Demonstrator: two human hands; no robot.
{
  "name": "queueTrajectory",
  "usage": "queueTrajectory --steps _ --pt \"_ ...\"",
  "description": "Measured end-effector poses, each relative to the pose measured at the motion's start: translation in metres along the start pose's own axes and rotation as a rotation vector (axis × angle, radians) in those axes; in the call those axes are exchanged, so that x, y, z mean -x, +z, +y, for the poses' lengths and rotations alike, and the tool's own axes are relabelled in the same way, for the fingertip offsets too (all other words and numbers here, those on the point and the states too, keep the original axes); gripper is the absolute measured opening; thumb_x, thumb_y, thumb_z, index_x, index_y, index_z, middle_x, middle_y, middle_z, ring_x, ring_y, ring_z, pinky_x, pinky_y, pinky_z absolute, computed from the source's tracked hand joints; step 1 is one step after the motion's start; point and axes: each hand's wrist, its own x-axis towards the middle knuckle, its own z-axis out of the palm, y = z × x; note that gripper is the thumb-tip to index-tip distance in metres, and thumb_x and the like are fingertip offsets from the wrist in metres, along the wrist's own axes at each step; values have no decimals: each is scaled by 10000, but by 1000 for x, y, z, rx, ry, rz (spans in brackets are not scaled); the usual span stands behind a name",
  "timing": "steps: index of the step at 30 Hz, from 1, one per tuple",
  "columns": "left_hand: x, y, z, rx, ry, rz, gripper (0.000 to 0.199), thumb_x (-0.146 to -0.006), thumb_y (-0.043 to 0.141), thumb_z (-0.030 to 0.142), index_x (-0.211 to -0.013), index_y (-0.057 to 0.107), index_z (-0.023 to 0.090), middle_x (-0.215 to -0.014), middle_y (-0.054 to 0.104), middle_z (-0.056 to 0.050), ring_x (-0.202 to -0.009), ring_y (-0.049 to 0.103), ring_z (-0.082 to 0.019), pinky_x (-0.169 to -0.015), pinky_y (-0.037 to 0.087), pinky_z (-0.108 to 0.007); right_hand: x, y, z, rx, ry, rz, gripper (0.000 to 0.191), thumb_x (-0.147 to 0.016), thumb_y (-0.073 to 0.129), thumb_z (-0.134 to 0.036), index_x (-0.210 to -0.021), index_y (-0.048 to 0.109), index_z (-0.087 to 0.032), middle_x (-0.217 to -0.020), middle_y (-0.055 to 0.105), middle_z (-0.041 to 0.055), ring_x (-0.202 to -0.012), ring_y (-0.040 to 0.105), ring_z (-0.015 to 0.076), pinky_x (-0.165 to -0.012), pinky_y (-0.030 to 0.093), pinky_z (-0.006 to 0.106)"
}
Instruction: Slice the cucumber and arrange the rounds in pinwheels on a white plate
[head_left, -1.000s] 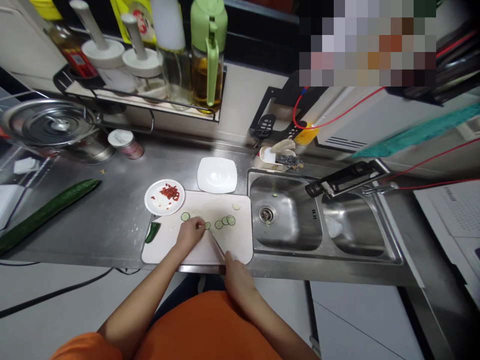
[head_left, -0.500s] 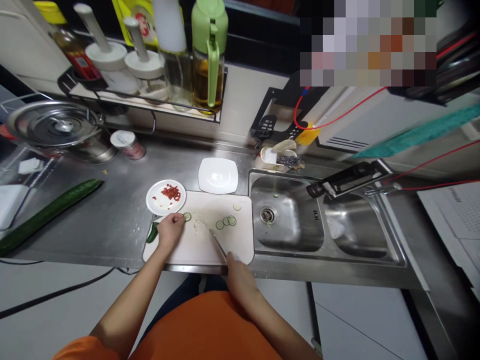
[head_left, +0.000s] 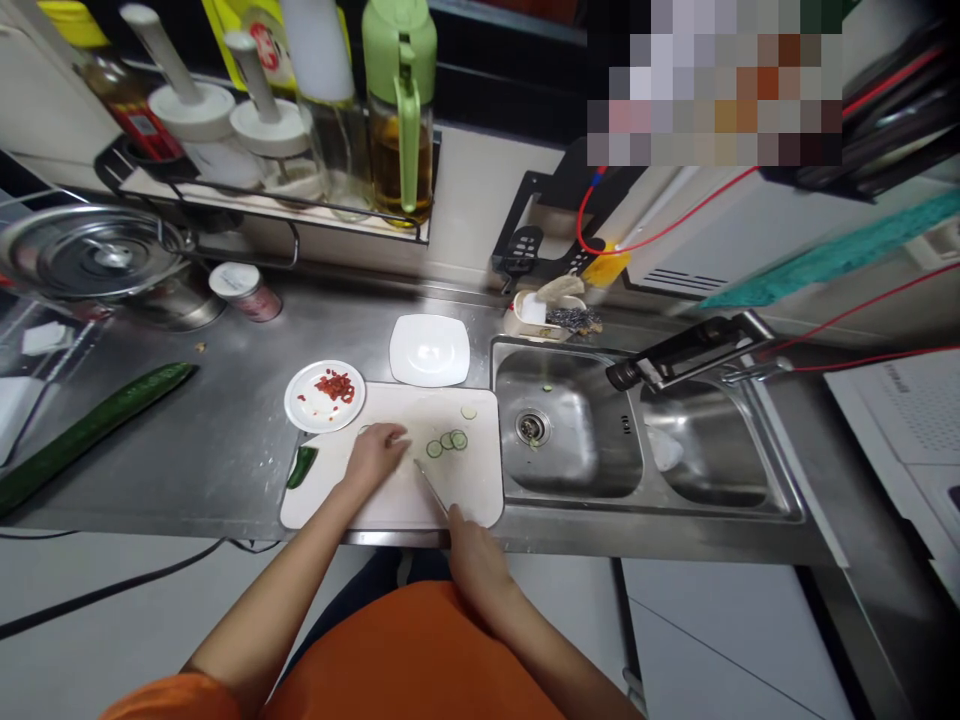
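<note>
In the head view, my right hand (head_left: 478, 552) is wrapped round the handle of a knife (head_left: 433, 487), whose blade points up and left over the white cutting board (head_left: 390, 508). My left hand (head_left: 376, 455) hovers over or rests on the board's left half, left of the blade tip, its fingers stretched out and slightly apart with nothing visible in them. Several thin cucumber slices (head_left: 448, 441) lie right of the knife, and a single slice (head_left: 469, 412) sits near the upper right corner. A cucumber end piece (head_left: 302, 467) lies at the board's left edge.
A white plate with chopped red pieces (head_left: 325, 396) and a white square plate (head_left: 430, 350) stand behind the board. The double sink (head_left: 570, 420) is to the right. A whole cucumber (head_left: 97, 430) lies far left, near a lidded pot (head_left: 97, 255).
My left hand has moved right across the board, away from the slice it was touching, and its fingers have opened. The knife stays in my right hand, nearly still. The view has shifted slightly.
</note>
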Motion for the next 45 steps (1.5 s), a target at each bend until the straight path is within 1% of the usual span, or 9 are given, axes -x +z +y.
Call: queueTrajectory --steps 3,5,9,15,21,32,38,41,45 --pt "-14 13 22 -93 74 -206 197 -698 613 232 -875 687 187 -849 666 -53 -796 592 -176 -750 444 -272 1 1 0 4 10 -13 482 -824 290 22 -1261 411 -144 -959 644 124 -930 620 232 -722 444 283" --pt "-21 19 35 -160 51 -296 162 -670 611 193 -813 686 188 -816 662 -44 -781 591 -175 -716 438 -259 2 2 1 -3 6 -15 474 -835 297 12 -1266 405 -152 -981 640 126 -942 617 234 -722 446 287" --pt "-26 25 49 -231 -22 -346 114 -642 613 162 -740 665 190 -787 655 -37 -736 583 -169 -644 418 -248 3 3 2 -15 12 -8 451 -852 303 3 -1262 414 -149 -990 637 137 -945 616 222 -735 443 282" --pt "-23 27 51 -182 -40 -324 76 -643 597 134 -680 633 190 -728 649 -21 -684 573 -151 -609 404 -237 2 4 3 -30 16 -7 409 -859 326 -19 -1226 438 -158 -964 638 133 -944 617 230 -732 442 291" --pt "-20 28 50 -111 -78 -316 145 -651 570 102 -748 620 197 -711 653 0 -679 577 -144 -603 391 -226 0 5 5 -23 1 -14 450 -847 300 -6 -1258 420 -144 -971 636 141 -930 617 233 -711 439 288" --pt "-13 -3 16 -151 -134 -182 115 -746 515 181 -723 625 205 -671 631 -4 -638 547 -150 -596 354 -247 -2 3 12 -65 20 26 477 -796 313 36 -1216 456 -140 -906 658 115 -948 618 209 -758 430 266" --pt "7 11 -1 -145 41 -17 174 -789 530 240 -902 647 179 -895 645 -75 -879 571 -202 -785 423 -293 -9 0 8 -29 43 57 497 -806 338 20 -1275 406 -126 -927 654 130 -965 614 221 -750 437 264" --pt "16 20 -10 -129 64 10 249 -803 529 265 -1013 635 183 -974 629 -83 -919 568 -203 -832 441 -305 -13 -3 2 26 12 85 493 -826 333 7 -1299 387 -121 -938 649 138 -973 611 224 -771 440 269" --pt "19 25 -16 -122 59 24 265 -818 517 269 -1044 631 191 -1005 617 -81 -940 567 -203 -848 456 -316 -18 -11 -9 80 -42 80 521 -829 346 0 -1340 344 -105 -961 640 148 -999 598 238 -791 445 283"
